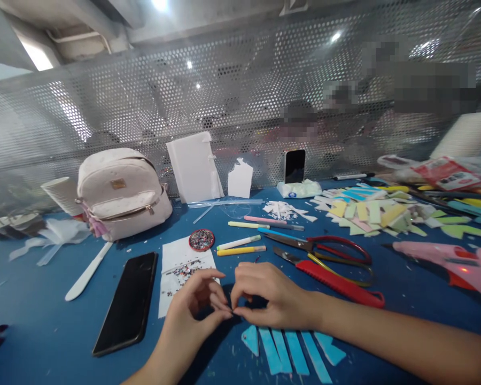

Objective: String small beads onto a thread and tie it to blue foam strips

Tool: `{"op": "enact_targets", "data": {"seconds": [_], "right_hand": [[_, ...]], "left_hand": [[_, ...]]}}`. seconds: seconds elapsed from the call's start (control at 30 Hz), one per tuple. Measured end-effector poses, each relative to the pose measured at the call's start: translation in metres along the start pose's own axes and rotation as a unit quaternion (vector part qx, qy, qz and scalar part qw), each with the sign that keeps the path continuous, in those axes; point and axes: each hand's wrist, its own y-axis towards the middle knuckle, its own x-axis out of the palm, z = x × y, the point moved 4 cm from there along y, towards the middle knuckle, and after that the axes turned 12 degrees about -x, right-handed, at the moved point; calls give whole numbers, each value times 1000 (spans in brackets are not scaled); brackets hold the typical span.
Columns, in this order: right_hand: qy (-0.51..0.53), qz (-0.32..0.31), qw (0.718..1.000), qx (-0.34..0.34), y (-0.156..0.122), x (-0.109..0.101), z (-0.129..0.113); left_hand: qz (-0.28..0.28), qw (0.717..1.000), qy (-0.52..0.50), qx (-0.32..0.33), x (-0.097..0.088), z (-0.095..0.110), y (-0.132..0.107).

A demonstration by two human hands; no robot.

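Landmark: black phone (pixel 126 305), lying flat and face up on the blue table (pixel 44 331).
Left hand: left hand (pixel 196 305) is just right of the phone, thumb and forefinger closed to a tight pinch, the other fingers curled loosely above.
Right hand: right hand (pixel 264 297) is further right of the phone, also pinched shut at thumb and forefinger, its tips meeting those of the left hand.
Held thing: a tiny piece (pixel 229 310) sits at the spot where the 2 pinches meet, right of the phone and low over the table; it is too small to tell what it is.
Below the hands: blue strips (pixel 288 350) lie fanned on the table, right of the phone and nearer the person.
Sequins: a white paper (pixel 184 267) strewn with sequins touches the phone's far right corner; a round dish (pixel 201 240) of them stands beyond it.
Cutting tools: red-handled scissors (pixel 328 251) and a red cutter (pixel 336 283) lie well to the right of the phone.
Risk 1: the piece looks likely to slip from the pinch and vanish among the scraps, since so little of it is gripped.
Risk 2: the right forearm could sweep the strips out of order or knock the cutter.
Risk 3: a nudge from the left wrist could scatter the loose sequins.
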Motion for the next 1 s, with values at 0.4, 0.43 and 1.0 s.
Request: {"op": "enact_targets", "data": {"seconds": [0.4, 0.43, 1.0], "right_hand": [[-2, -30, 999, -15, -1, 3, 1], [-6, -31, 999, -15, -1, 3, 1], [24, 52, 998, 15, -1, -3, 2]], "left_hand": [[-8, 1000, -10, -5, -1, -9, 4], [-7, 1000, -8, -6, -1, -9, 4], [-26, 1000, 0, -7, -2, -9, -3]]}}
